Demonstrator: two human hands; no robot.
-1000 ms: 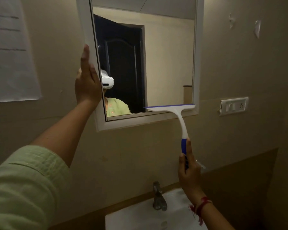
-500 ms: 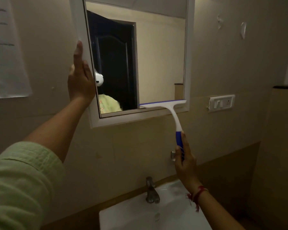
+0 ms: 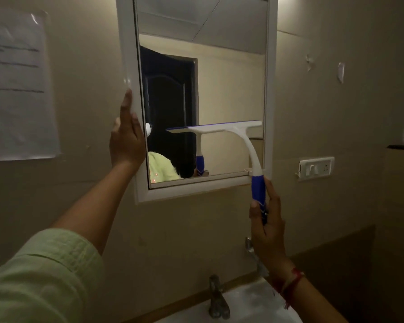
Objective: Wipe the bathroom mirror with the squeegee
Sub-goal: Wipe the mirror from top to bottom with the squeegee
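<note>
Head view, near to far. Green sleeve (image 3: 37, 276) filled the bottom-left corner, with the bare forearm running up from it toward the mirror. White sink (image 3: 247, 304) sat at the bottom edge with a metal tap (image 3: 218, 299) at its back; a second metal fitting (image 3: 250, 245) on the wall was half hidden behind the right hand.

Right hand (image 3: 268, 229) was raised above the sink, with a red thread (image 3: 292, 280) at the wrist. Its fingers were curled round the blue grip of the squeegee (image 3: 240, 134), thumb on the front and index laid up the side.

The squeegee's white neck curved up across the frame's bottom-right corner. The blade lay roughly level against the glass in the lower half of the mirror (image 3: 231, 78), its right end just beside the right frame rail and its left end near mid-glass. A reflection of the handle showed in the glass.

Left hand (image 3: 126, 141) was flat on the mirror's left frame rail (image 3: 128, 54), fingers straight and pointing up, gripping nothing. The glass showed a dark door, ceiling panels and a patch of green cloth.

On the wall: paper sheet (image 3: 16, 89) taped well left of the mirror, switch plate (image 3: 315, 167) just right of its lower corner, and two small stick-on hooks (image 3: 341, 72) higher up on the right. Lighting was dim, so fine detail was not readable.
</note>
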